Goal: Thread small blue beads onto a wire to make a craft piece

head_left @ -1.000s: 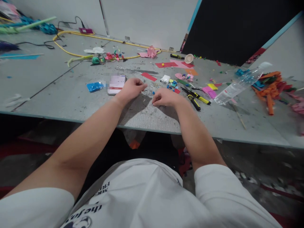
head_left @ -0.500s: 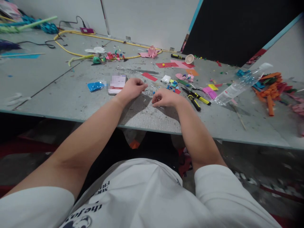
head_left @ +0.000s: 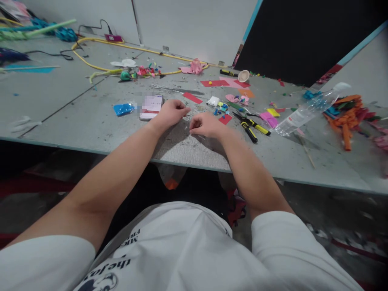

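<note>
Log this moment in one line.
left hand: curled, beside phone | right hand: curled, near pliers | grip contents: too small to tell | both low over table

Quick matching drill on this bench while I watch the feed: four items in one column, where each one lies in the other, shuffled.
Items:
1. phone
2. yellow-handled pliers
3. clear plastic bottle
4. paper cup

Places:
A. lying on its side, to the right of the pliers
B. just beyond the left hand, on its left side
C. at the far edge of the table, by the dark panel
D. just to the right of the right hand

Pairs: 1-B, 2-D, 3-A, 4-C
</note>
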`<state>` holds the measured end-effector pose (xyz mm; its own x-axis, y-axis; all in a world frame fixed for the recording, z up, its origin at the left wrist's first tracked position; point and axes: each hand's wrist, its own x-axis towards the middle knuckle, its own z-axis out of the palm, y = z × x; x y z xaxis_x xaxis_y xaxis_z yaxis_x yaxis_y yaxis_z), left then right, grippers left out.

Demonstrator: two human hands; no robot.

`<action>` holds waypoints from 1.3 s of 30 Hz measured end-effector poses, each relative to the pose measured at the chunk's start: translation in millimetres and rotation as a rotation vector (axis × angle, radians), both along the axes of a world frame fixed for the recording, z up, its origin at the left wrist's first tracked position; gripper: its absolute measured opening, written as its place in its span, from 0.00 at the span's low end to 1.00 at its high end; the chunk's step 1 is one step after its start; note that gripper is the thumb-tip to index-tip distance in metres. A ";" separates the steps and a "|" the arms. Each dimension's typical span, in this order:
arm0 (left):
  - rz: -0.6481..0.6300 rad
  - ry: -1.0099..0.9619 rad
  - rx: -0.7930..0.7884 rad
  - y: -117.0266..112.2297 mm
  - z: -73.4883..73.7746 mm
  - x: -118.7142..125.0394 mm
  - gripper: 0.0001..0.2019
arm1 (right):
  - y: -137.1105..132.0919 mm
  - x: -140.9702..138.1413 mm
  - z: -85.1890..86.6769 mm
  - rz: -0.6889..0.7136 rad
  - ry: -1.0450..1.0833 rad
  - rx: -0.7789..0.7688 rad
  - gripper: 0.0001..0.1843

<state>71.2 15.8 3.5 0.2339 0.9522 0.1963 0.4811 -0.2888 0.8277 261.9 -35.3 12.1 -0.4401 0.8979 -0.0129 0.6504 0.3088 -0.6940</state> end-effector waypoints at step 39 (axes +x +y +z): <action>-0.029 0.022 0.025 8.3 -6.4 0.9 0.11 | -1.8 -14.3 -14.9 0.074 -0.065 -0.037 0.17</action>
